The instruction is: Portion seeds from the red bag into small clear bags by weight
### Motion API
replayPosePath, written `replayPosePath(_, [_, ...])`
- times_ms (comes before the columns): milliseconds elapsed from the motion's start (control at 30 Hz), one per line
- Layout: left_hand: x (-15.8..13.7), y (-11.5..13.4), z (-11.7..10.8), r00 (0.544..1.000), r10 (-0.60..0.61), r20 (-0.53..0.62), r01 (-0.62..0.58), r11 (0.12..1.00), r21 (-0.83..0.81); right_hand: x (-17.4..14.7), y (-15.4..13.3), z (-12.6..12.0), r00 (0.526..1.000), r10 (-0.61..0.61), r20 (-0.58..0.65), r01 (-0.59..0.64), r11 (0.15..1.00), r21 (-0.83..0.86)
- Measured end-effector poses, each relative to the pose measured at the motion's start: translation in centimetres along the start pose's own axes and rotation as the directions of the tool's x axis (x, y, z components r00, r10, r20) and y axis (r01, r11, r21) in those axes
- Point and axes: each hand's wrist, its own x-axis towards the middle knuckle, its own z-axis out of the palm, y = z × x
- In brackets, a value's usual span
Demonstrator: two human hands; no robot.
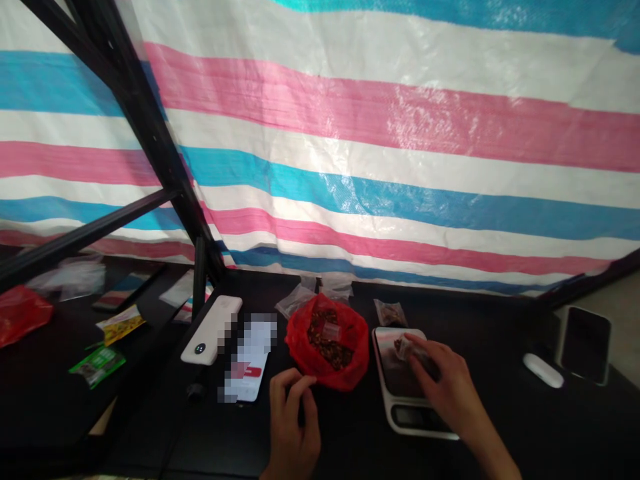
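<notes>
My right hand (440, 377) pinches a small clear plastic bag (404, 349) with brown bits in it, over the plate of a white kitchen scale (391, 408). Whether the bag rests on the plate I cannot tell. To the left of the scale sits a red plastic bag (296, 339), its mouth wide, full of small brown pieces (333, 350) with a little clear packet on top. My left hand (294, 420) is at the near left edge of the red bag, fingers bent and apart, holding nothing. Behind the scale lies a filled clear packet (390, 313).
A white power bank (213, 330) and a lit phone (250, 360) lie left of the red bag. Clear bags (299, 298) are behind it. Far right are a white oval case (543, 371) and another phone (585, 343). A black frame post (155, 140) rises at left.
</notes>
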Motion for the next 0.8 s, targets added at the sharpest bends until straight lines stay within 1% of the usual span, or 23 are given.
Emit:
replayPosePath(67, [0.1, 0.0, 0.1, 1.0, 0.0, 0.0, 0.0, 1.0, 0.0, -0.5, 0.7, -0.4, 1.0, -0.02, 0.01, 0.02, 0.999, -0.047])
replayPosePath(133, [0.2, 0.1, 0.1, 1.0, 0.006, -0.002, -0.006, 1.0, 0.0, -0.9, 1.2, -0.8, 0.999, -0.028, -0.017, 0.027, 0.998, -0.061])
replayPosePath(233, [0.1, 0.1, 0.1, 1.0, 0.005, -0.011, -0.005, 1.0, 0.006, -1.5, 2.1, -1.7, 0.993, 0.02, -0.117, -0.023, 0.999, -0.023])
replayPosePath(300, [0.0, 0.1, 0.1, 1.0, -0.014, -0.019, 0.014, 1.0, 0.009, -2.0, 2.9, -2.3, 0.978, 0.066, -0.198, -0.064, 0.998, 0.018])
replayPosePath(400, [-0.1, 0.0, 0.1, 0.999, -0.04, -0.023, 0.04, 0.999, 0.009, -2.9, 3.8, -2.9, 0.957, 0.111, -0.267, -0.104, 0.994, 0.038])
replayPosePath(500, [0.0, 0.1, 0.1, 0.999, -0.024, -0.032, 0.025, 1.0, 0.011, -3.7, 3.9, -3.1, 0.951, 0.122, -0.284, -0.12, 0.992, 0.026])
replayPosePath(567, [0.1, 0.2, 0.0, 0.999, 0.0, -0.033, 0.0, 1.0, 0.014, -4.0, 3.7, -3.1, 0.953, 0.105, -0.283, -0.102, 0.994, 0.026])
replayPosePath(667, [0.3, 0.3, -0.1, 1.0, 0.018, -0.023, -0.017, 1.0, 0.021, -4.0, 3.3, -3.0, 0.955, 0.072, -0.288, -0.066, 0.997, 0.031])
replayPosePath(800, [0.3, 0.4, -0.1, 1.0, 0.016, -0.027, -0.015, 0.999, 0.033, -3.6, 3.1, -2.5, 0.953, 0.071, -0.294, -0.06, 0.997, 0.046])
